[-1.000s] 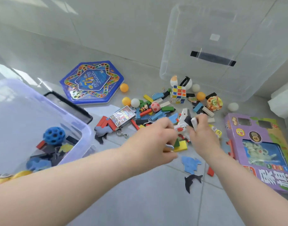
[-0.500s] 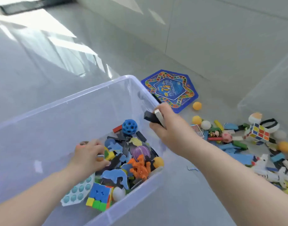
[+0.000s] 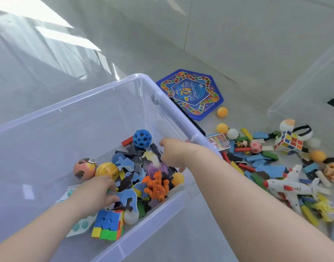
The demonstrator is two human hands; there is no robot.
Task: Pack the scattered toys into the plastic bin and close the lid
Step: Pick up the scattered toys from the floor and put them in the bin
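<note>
The clear plastic bin (image 3: 105, 87) stands open on the floor at the left and holds several toys: a blue holed ball (image 3: 142, 138), an orange figure (image 3: 156, 186), a puzzle cube (image 3: 108, 225), balls and foam shapes. Both my hands are inside it. My left hand (image 3: 94, 191) rests with its fingers on the blue foam shapes. My right hand (image 3: 173, 154) hovers over the pile with loose fingers, and a small pale piece shows blurred just under it. To the right of the bin, toys lie scattered on the floor (image 3: 257, 159), among them a white toy plane (image 3: 287, 186) and a second puzzle cube (image 3: 288, 142).
A blue hexagonal game board (image 3: 190, 93) lies beyond the bin's far right corner, with orange balls (image 3: 222, 111) beside it. The clear lid (image 3: 304, 82) leans at the right edge against the wall. Grey floor tiles surround everything.
Both hands carried pieces from the floor pile over to the bin. My right hand, which held black and white blocks at the rim, has dropped inside the bin and its fingers have loosened.
</note>
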